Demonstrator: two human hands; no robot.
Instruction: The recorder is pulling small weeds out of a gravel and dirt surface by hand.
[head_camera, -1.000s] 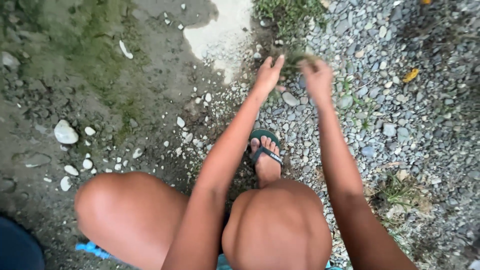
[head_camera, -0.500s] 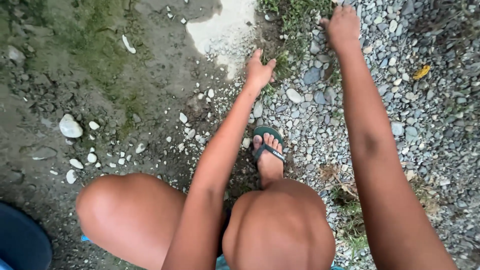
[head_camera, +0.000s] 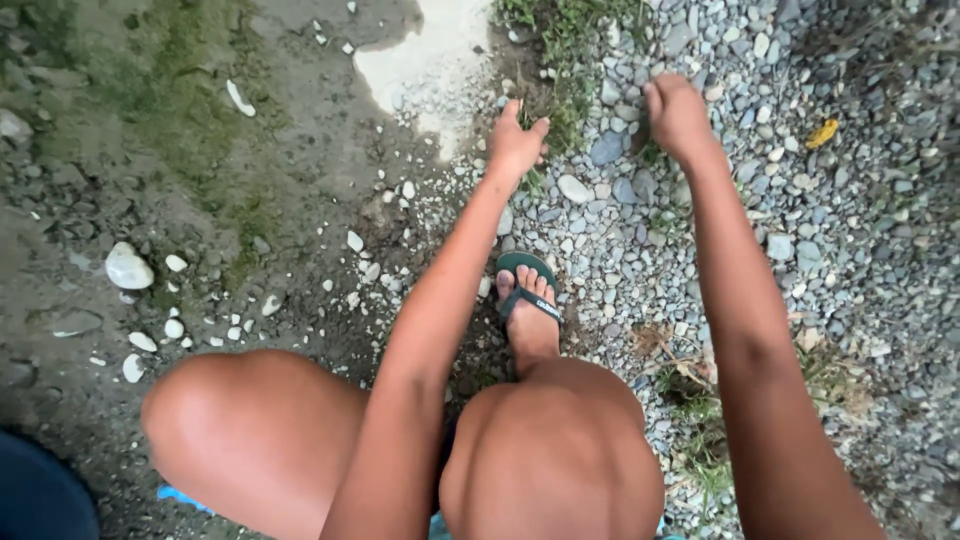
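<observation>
I am crouched over a gravel patch. My left hand (head_camera: 515, 142) rests flat on the stones with its fingers apart, next to a strip of grass (head_camera: 565, 95) growing along the gravel's edge. Further right, my right hand (head_camera: 678, 112) is curled knuckles-up on the gravel, its fingers closed down on a small green weed (head_camera: 650, 153) among the pebbles. My foot in a dark green flip-flop (head_camera: 527, 290) stands on the gravel just behind both hands. My bare knees fill the bottom of the view.
Grey gravel (head_camera: 820, 230) covers the right half, with a yellow leaf (head_camera: 822, 133) and weed tufts (head_camera: 700, 440) by my right arm. Damp mossy dirt (head_camera: 180, 150) with white stones (head_camera: 128, 268) lies left. A pale concrete patch (head_camera: 430, 55) is ahead. A dark blue object (head_camera: 35, 495) sits bottom left.
A second ago both hands were at one grass tuft. My right hand then swung far forward and has now come back down onto the gravel. My left hand settled on the stones.
</observation>
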